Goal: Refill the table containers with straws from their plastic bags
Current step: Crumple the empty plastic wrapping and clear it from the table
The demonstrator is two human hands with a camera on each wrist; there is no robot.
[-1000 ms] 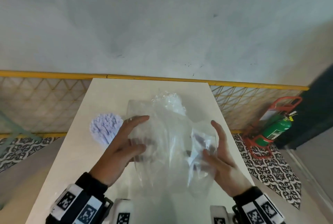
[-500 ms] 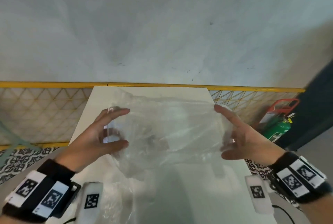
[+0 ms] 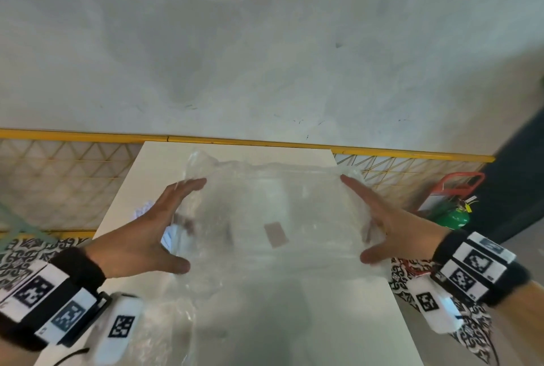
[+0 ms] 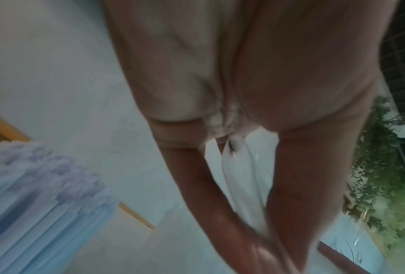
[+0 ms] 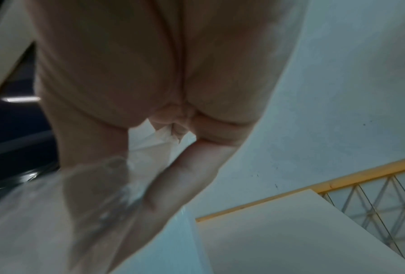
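Note:
A large clear plastic bag (image 3: 270,218) is stretched flat and held up over the white table (image 3: 323,321). My left hand (image 3: 188,224) holds its left edge, thumb on the near side and fingers behind the film. My right hand (image 3: 357,218) holds the right edge the same way. The wrist views show the film (image 4: 241,181) (image 5: 32,222) running between thumb and fingers. A bundle of pale lilac straws (image 3: 144,209) (image 4: 32,194) stands on the table's left side, mostly hidden behind my left hand. No container shows clearly.
More crumpled clear plastic (image 3: 176,321) lies on the near left of the table. A yellow railing with mesh (image 3: 88,136) runs behind the table's far edge. A green fire extinguisher in a red stand (image 3: 450,215) sits on the floor to the right.
My hands have moved apart and upward, pulling the bunched bag out wide and taut. The straws, plain at the left a second ago, are now mostly covered by my left hand.

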